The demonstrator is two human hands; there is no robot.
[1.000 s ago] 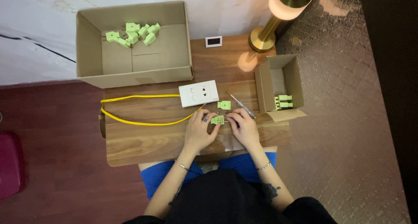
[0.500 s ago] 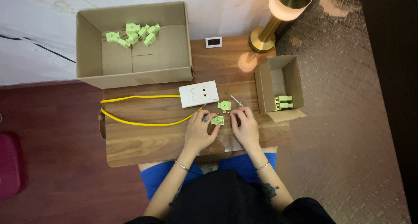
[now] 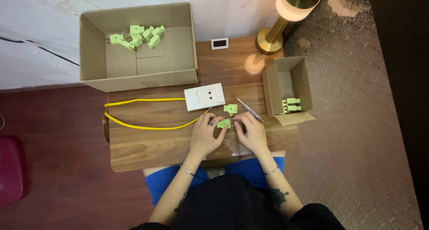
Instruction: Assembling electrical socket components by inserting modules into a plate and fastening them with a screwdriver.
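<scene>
Both hands rest on a wooden table (image 3: 147, 145), meeting over a small green part (image 3: 223, 123) that lies on the tabletop between them. The left hand (image 3: 206, 136) has its fingertips pressed against the part's left edge, thumb tucked below it; the right hand (image 3: 250, 131) closes its thumb and forefinger on the part's right edge, so the part is pinched from both sides. Whether the part is lifted clear of the wood cannot be told. Just above the grip lies a second green part (image 3: 230, 108), apart from both hands. A screwdriver (image 3: 248, 108) lies up and to the right of the grip, its handle end close to the right hand's knuckles; contact cannot be told. A white socket plate (image 3: 204, 96) sits up and to the left of the grip, near the left fingertips, with a yellow cable (image 3: 147, 127) looping away from it to the left. Well to the right of the grip stands a small open carton (image 3: 275, 89) holding more green parts (image 3: 292, 104). Far above and to the left, a large open carton (image 3: 138, 78) holds a heap of green pieces (image 3: 137, 35). A brass lamp (image 3: 286, 15) stands beyond the small carton.
</scene>
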